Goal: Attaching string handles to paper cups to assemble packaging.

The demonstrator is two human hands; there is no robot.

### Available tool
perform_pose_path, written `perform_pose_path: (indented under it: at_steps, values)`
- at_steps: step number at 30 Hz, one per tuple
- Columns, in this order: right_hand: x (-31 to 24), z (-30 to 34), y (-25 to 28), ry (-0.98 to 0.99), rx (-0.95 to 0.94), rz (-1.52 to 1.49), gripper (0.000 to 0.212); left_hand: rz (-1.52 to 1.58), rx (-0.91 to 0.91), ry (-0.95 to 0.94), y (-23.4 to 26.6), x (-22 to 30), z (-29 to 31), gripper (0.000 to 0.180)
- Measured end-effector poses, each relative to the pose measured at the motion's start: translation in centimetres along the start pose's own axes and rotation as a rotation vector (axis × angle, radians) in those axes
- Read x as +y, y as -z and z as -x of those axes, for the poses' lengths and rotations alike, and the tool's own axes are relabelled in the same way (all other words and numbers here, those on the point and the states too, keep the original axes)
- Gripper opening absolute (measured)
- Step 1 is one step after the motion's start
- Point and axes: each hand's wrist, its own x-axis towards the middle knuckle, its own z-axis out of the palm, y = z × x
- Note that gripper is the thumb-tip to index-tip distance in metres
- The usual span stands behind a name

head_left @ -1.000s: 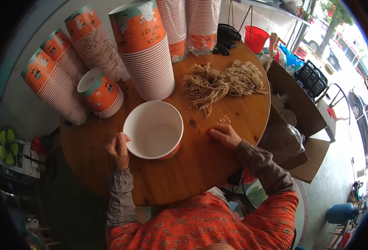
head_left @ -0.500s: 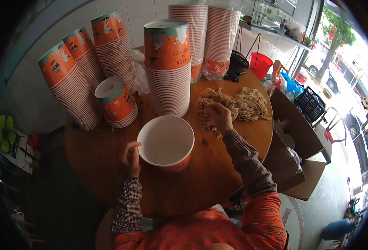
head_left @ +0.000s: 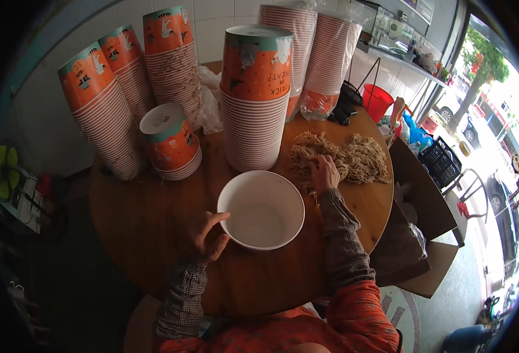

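Observation:
A white-lined paper bucket point(head_left: 262, 213) stands mouth up on the round wooden table, its inside bare apart from a tiny dark speck near the rim. Beside its left rim is my left hand point(head_left: 210, 235), thumb and forefinger spread, the forefinger's tip at the rim. My right hand point(head_left: 325, 172) reaches down into a tangled heap of thin beige cords point(head_left: 343, 156), fingers bent and closed among the strands. Just behind the bucket rises a tall upside-down stack of orange and green printed buckets point(head_left: 256, 100).
More upside-down bucket stacks point(head_left: 103, 112) lean at the left, cords hanging along some. A short stack point(head_left: 171, 142) stands before them. Plastic-wrapped stacks point(head_left: 330, 65) are at the back. An open cardboard box point(head_left: 403, 235) borders the table's right edge; a red bucket point(head_left: 378, 101) sits beyond.
My right hand has lowered into the cord heap. The left hand has opened wider beside the rim and shifted slightly nearer to me. The whole view has swung a little, moving most things right.

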Motion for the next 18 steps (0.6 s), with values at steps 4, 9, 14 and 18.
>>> perform_pose_path:
  at_steps: [4, 9, 14, 18]
  values:
    - [-0.4, 0.0, -0.3, -0.045, -0.027, -0.073, 0.017, -0.063, 0.088, -0.077, -0.1, -1.2, 0.5, 0.045]
    - [0.9, 0.1, 0.1, -0.095, 0.013, -0.303, 0.015, -0.087, 0.281, 0.008, -0.2, -2.0, 0.5, 0.040]
    - [-1.8, 0.4, 1.7, 0.029, 0.120, -0.386, 0.012, -0.280, 0.330, -0.045, 0.6, -2.9, 0.8, 0.035]
    - [-6.2, 1.5, 4.0, 0.235, 0.060, -0.547, 0.010, -0.384, 0.319, -0.100, 0.8, -2.8, 0.3, 0.028]
